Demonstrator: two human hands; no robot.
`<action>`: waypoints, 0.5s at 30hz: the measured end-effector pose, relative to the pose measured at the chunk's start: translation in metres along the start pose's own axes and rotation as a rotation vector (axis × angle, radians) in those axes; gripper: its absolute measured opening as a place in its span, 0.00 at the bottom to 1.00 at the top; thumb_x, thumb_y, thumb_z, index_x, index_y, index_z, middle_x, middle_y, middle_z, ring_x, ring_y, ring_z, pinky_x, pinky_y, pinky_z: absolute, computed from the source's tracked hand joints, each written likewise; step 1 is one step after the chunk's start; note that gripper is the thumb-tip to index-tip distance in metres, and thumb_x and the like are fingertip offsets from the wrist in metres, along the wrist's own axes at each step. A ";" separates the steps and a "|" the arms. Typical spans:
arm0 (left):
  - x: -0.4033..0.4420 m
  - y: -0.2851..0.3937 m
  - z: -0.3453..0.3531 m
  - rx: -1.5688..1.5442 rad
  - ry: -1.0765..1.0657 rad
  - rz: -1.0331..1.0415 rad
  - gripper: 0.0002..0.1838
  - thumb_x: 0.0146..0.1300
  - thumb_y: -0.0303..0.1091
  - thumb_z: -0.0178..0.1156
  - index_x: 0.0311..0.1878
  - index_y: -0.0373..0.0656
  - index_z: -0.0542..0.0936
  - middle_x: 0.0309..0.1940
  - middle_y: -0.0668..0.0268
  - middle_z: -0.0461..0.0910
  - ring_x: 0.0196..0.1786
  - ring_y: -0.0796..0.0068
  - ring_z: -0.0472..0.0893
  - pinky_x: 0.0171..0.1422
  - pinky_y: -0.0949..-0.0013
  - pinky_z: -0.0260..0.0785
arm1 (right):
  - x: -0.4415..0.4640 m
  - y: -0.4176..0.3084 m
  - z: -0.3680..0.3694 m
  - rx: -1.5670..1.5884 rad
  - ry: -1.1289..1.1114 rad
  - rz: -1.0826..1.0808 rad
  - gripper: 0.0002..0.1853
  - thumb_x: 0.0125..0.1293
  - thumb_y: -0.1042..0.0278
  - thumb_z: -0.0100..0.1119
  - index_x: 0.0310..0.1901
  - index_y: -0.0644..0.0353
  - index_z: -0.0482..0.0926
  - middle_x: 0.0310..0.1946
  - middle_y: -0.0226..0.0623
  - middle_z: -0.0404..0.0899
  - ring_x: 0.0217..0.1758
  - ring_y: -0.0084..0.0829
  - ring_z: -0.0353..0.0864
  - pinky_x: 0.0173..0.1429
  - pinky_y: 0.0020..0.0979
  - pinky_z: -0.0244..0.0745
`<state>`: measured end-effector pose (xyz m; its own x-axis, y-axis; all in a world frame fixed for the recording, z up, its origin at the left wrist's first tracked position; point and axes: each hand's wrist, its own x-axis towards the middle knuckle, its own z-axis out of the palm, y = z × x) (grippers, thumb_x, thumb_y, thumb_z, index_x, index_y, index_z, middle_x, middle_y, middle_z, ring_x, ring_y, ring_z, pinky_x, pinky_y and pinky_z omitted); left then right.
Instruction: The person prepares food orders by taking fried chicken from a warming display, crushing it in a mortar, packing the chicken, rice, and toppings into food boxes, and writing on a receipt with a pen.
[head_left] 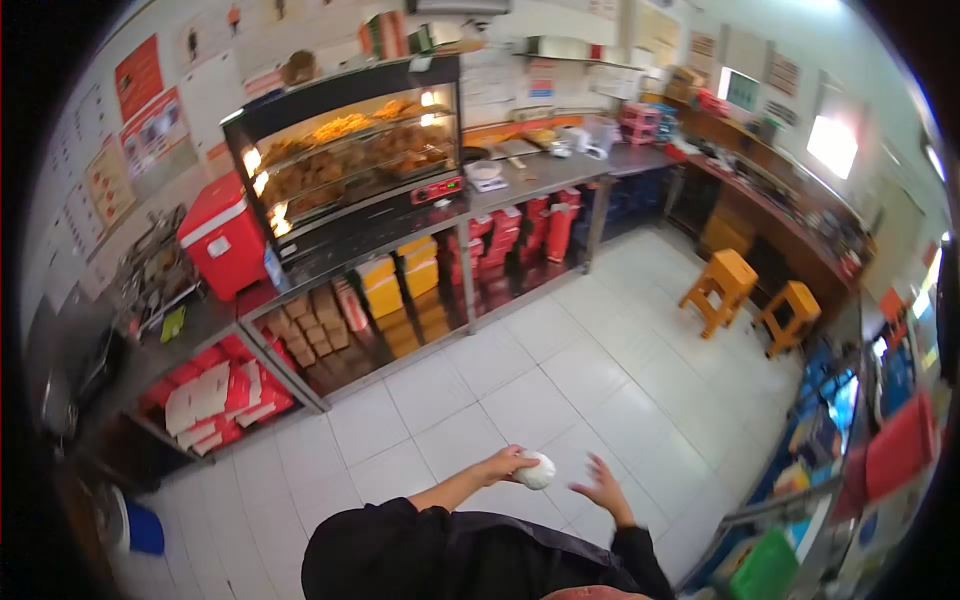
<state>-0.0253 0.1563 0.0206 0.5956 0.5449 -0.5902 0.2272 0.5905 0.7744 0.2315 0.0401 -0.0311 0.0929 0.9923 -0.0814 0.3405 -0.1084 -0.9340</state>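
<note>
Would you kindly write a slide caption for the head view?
Left hand holds a white round object, right hand open beside it, with a lit food cabinet beyond.

Seems smooth on the white thing (538, 472), too blurred to tell paper from plastic. Looks like matt cloth on the sleeve (640, 562), glossy tile on the floor (610, 330), dull metal on the worktop (552, 176), glass on the case (335, 103), smooth hard plastic on the cooler (218, 238) and stools (725, 280).
</note>
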 end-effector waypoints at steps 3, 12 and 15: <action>0.020 0.045 -0.068 -0.045 0.254 0.016 0.35 0.55 0.46 0.66 0.61 0.40 0.64 0.52 0.59 0.73 0.51 0.68 0.78 0.51 0.61 0.75 | 0.177 -0.137 0.056 0.034 -0.806 0.001 0.55 0.39 0.52 0.79 0.69 0.54 0.55 0.63 0.53 0.63 0.65 0.45 0.66 0.63 0.40 0.67; 0.129 0.146 -0.263 -0.475 0.559 0.166 0.17 0.58 0.34 0.60 0.51 0.46 0.76 0.43 0.65 0.79 0.46 0.71 0.80 0.48 0.63 0.76 | 0.445 -0.179 0.177 -0.411 -0.804 -0.737 0.41 0.38 0.61 0.73 0.59 0.50 0.67 0.49 0.46 0.71 0.54 0.48 0.71 0.58 0.42 0.70; 0.188 0.212 -0.293 -0.492 0.458 0.220 0.23 0.55 0.39 0.63 0.52 0.38 0.74 0.41 0.64 0.79 0.48 0.71 0.79 0.46 0.63 0.76 | 0.520 -0.191 0.149 -0.396 -0.664 -0.698 0.37 0.39 0.64 0.71 0.56 0.51 0.69 0.45 0.43 0.74 0.51 0.47 0.74 0.54 0.40 0.73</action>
<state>-0.0907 0.5582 0.0065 0.1793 0.8141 -0.5523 -0.3004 0.5799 0.7572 0.0750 0.5858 0.0528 -0.7352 0.6619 0.1459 0.4149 0.6097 -0.6753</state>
